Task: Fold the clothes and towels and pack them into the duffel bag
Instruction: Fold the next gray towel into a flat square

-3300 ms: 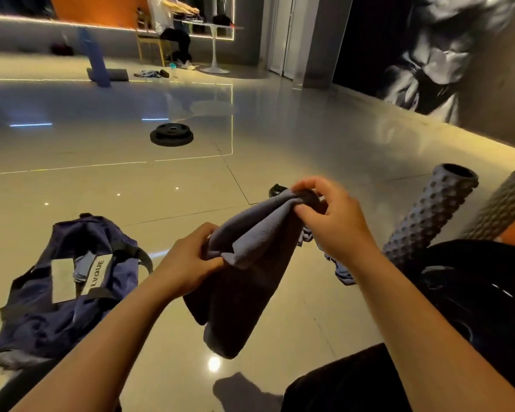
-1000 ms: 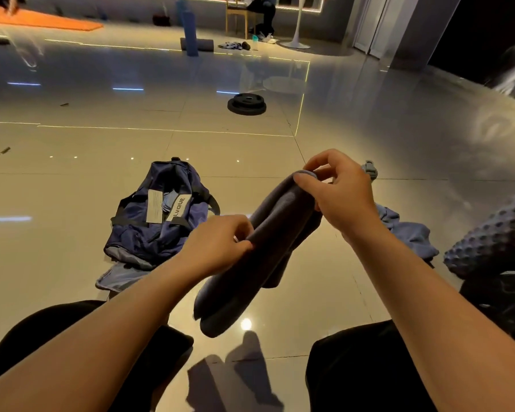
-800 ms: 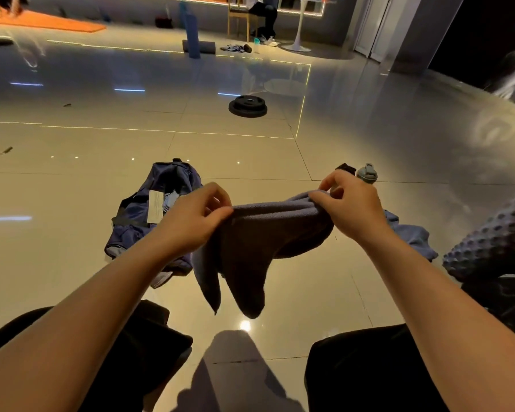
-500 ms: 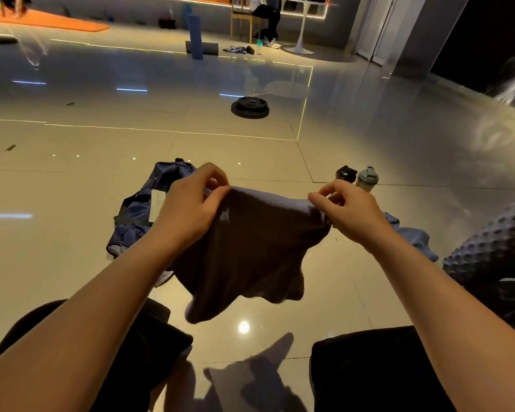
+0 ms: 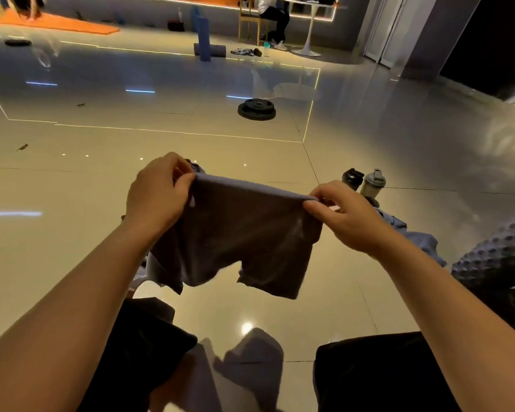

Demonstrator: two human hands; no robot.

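A grey towel (image 5: pixel 238 239) hangs doubled in the air in front of me, above the shiny tiled floor. My left hand (image 5: pixel 156 194) pinches its upper left corner and my right hand (image 5: pixel 344 217) pinches its upper right corner, so the top edge is stretched flat between them. The navy duffel bag is almost wholly hidden behind the towel and my left arm; only a sliver (image 5: pixel 195 165) shows above the towel's edge. A blue garment (image 5: pixel 419 242) lies crumpled on the floor to the right, behind my right forearm.
Two shaker bottles (image 5: pixel 364 182) stand on the floor beyond my right hand. A knobbly foam roller (image 5: pixel 494 251) lies at the right edge. A black weight plate (image 5: pixel 257 109) sits farther out. My knees in black shorts (image 5: pixel 378 373) fill the bottom. A person sits at a table far back.
The towel went from a bunched roll to spread wide between my hands, which have moved apart. The view shifted left and down, and the bag went behind the towel.
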